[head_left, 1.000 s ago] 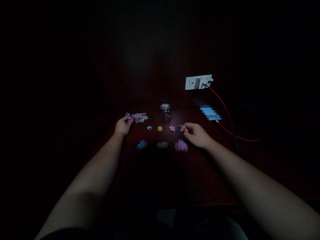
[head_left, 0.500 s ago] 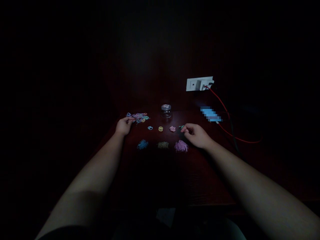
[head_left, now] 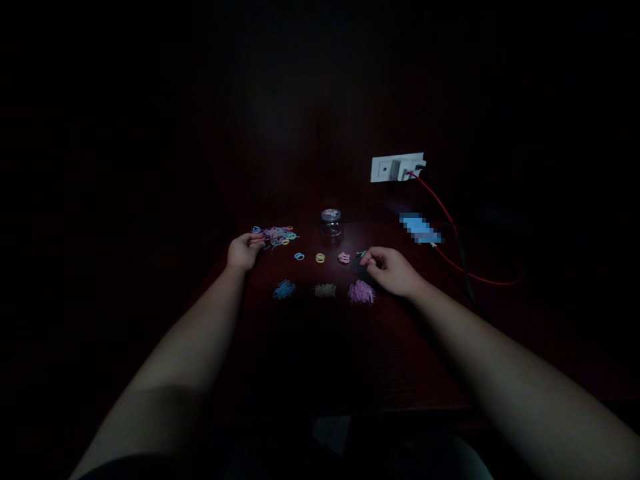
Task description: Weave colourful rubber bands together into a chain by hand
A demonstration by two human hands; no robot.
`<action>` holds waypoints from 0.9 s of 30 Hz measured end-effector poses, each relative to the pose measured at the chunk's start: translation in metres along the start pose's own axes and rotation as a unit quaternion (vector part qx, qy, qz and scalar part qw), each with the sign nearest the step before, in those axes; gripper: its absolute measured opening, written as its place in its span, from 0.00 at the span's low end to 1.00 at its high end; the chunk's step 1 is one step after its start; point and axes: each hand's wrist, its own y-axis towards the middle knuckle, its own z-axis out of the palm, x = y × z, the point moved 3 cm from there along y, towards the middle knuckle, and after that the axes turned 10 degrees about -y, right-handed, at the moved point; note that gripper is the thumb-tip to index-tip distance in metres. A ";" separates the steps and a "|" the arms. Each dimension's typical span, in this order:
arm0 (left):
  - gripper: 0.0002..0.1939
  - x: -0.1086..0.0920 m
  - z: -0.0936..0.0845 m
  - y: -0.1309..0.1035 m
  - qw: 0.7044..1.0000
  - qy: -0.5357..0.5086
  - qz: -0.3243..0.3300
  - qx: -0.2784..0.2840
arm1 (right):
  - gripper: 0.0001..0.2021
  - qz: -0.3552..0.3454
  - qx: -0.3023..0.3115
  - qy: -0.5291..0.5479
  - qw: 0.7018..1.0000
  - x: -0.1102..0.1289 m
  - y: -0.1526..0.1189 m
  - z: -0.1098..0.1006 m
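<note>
My left hand (head_left: 244, 252) is at the left edge of a mixed-colour pile of small rubber bands (head_left: 276, 235), its fingers stretched out and slightly apart. Curled fingers and thumb close together on my right hand (head_left: 387, 269), beside a few green rubber bands (head_left: 361, 253); whether it grips any is too dark to tell. Left of them, in a row, lie blue rubber bands (head_left: 299, 256), yellow rubber bands (head_left: 320, 258) and pink rubber bands (head_left: 343, 257). Nearer me are a blue heap (head_left: 285, 289), a dull yellow heap (head_left: 325, 290) and a purple-pink heap (head_left: 361, 292) of bands.
A clear lidded jar (head_left: 331, 223) stands at the back of the dark red table (head_left: 400, 360). At right, a blurred-out phone-like device (head_left: 420, 228) lies with a red cable (head_left: 440, 195) running to a charger in the wall socket (head_left: 385, 169). Surroundings are very dark.
My left hand has drawn slightly left at the mixed pile, with its fingers a little more apart. My right hand stays by the green bands. The view has shifted marginally.
</note>
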 end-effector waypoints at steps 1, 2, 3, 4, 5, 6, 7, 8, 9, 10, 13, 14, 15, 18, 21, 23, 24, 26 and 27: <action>0.15 0.001 -0.001 0.000 1.000 -0.001 0.002 -0.005 | 0.08 0.000 0.000 -0.002 1.000 0.000 0.000 0.000; 0.15 0.001 -0.002 0.000 1.000 -0.002 0.004 -0.012 | 0.08 -0.001 0.000 -0.003 1.000 0.001 0.000 0.000; 0.15 0.000 -0.002 0.000 1.000 -0.002 0.010 -0.019 | 0.08 -0.002 0.000 -0.005 1.000 0.001 0.000 -0.001; 0.15 -0.002 -0.003 -0.002 0.999 0.001 0.018 -0.028 | 0.08 -0.004 0.000 -0.005 1.000 0.002 0.000 -0.001; 0.15 -0.006 -0.003 -0.003 0.999 0.006 0.029 -0.036 | 0.08 -0.006 -0.001 -0.006 1.000 0.004 0.000 -0.002; 0.15 -0.011 -0.003 -0.006 0.998 0.012 0.041 -0.043 | 0.08 -0.008 -0.002 -0.008 1.000 0.005 0.000 -0.002; 0.15 -0.017 -0.002 -0.010 0.997 0.020 0.055 -0.049 | 0.08 -0.010 -0.004 -0.012 1.000 0.007 -0.001 -0.003; 0.15 -0.025 0.001 -0.014 0.996 0.028 0.069 -0.053 | 0.08 -0.012 -0.005 -0.018 1.000 0.009 -0.001 -0.004; 0.15 -0.035 0.005 -0.020 0.995 0.034 0.082 -0.055 | 0.08 -0.015 -0.006 -0.025 1.000 0.011 -0.001 -0.004; 0.15 -0.046 0.011 -0.027 0.993 0.038 0.096 -0.053 | 0.08 -0.018 -0.007 -0.031 0.999 0.012 -0.001 -0.004; 0.16 -0.083 0.039 -0.054 0.994 0.022 0.109 -0.013 | 0.07 -0.030 -0.003 -0.022 0.999 0.018 -0.003 -0.003; 0.16 -0.096 0.051 -0.065 0.994 0.010 0.109 0.015 | 0.07 -0.033 -0.003 -0.010 0.999 0.020 -0.003 -0.003; 0.16 -0.108 0.064 -0.076 0.993 -0.006 0.107 0.044 | 0.06 -0.038 -0.004 0.004 0.999 0.022 -0.004 -0.002; 0.17 -0.138 0.100 -0.111 0.986 -0.038 0.085 0.141 | 0.09 -0.053 -0.010 0.051 0.997 0.032 -0.007 -0.002; 0.17 -0.154 0.127 -0.136 0.968 -0.071 0.098 0.219 | 0.13 -0.072 -0.019 0.077 0.994 0.041 -0.009 -0.005; 0.16 -0.156 0.136 -0.146 0.962 -0.098 0.103 0.233 | 0.13 -0.083 -0.028 0.084 0.993 0.044 -0.010 -0.007; 0.16 -0.154 0.138 -0.148 0.962 -0.108 0.101 0.230 | 0.13 -0.087 -0.030 0.087 0.992 0.045 -0.010 -0.007; 0.15 -0.149 0.140 -0.152 0.964 -0.119 0.098 0.218 | 0.12 -0.088 -0.030 0.093 0.991 0.045 -0.011 -0.008; 0.14 -0.146 0.140 -0.153 0.964 -0.120 0.098 0.214 | 0.11 -0.088 -0.027 0.094 0.991 0.044 -0.011 -0.007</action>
